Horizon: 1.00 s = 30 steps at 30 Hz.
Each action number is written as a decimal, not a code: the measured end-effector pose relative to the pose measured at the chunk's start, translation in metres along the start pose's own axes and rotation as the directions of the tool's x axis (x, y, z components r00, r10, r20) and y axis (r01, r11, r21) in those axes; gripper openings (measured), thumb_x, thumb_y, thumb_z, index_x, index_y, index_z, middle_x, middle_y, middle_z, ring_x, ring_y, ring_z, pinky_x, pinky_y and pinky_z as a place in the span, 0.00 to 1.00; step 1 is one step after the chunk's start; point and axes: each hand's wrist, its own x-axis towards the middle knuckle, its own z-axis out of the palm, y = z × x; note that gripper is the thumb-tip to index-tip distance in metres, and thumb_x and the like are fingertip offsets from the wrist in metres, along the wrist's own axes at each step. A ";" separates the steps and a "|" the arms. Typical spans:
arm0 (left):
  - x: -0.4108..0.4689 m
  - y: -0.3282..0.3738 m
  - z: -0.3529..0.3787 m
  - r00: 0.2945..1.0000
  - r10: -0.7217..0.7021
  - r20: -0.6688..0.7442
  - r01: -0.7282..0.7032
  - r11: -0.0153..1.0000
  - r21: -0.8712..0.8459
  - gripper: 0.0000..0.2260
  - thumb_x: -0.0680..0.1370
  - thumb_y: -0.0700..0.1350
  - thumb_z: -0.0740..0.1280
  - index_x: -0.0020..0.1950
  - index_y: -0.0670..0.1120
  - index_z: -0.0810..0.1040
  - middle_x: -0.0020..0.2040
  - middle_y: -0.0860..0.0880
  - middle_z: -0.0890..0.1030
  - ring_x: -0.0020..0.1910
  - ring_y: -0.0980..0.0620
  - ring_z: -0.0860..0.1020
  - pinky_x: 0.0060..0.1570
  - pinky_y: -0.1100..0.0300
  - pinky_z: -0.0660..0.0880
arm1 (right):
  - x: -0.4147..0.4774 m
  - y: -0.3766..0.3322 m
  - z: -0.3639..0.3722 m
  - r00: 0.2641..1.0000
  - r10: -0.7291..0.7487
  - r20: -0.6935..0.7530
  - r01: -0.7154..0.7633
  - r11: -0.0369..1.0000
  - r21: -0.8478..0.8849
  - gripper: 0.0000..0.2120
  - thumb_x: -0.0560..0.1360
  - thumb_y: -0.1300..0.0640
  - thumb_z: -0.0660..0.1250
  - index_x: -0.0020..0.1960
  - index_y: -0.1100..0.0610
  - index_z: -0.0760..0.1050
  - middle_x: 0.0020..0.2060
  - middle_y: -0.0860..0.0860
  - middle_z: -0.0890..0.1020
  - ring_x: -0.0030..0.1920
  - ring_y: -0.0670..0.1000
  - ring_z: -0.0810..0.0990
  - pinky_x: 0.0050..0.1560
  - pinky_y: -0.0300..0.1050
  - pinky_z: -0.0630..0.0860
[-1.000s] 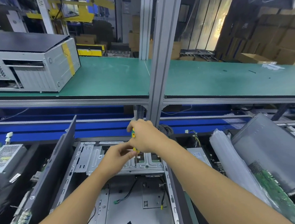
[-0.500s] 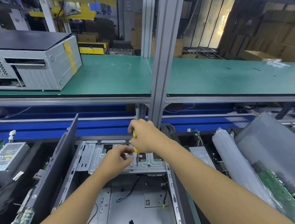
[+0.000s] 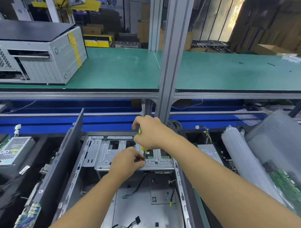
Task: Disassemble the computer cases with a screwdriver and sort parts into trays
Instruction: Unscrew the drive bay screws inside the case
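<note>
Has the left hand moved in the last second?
Yes: left hand dropped slightly along the screwdriver, toward the metal bracket's front edge.

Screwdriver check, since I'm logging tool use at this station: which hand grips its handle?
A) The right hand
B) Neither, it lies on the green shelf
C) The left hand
A: the right hand is wrapped round the yellow-green handle of the screwdriver, holding it tip-down on the metal bracket, while the left hand sits by the tip.
</note>
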 end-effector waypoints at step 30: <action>0.000 -0.008 -0.003 0.999 0.027 0.036 -0.022 0.990 -0.138 0.06 0.71 0.46 0.73 0.45 0.56 0.83 0.43 0.58 0.78 0.39 0.61 0.77 0.41 0.71 0.72 | -0.006 -0.007 -0.010 0.993 0.107 0.055 -0.101 0.989 -0.112 0.17 0.78 0.59 0.65 0.66 0.56 0.66 0.65 0.56 0.65 0.67 0.61 0.65 0.52 0.53 0.70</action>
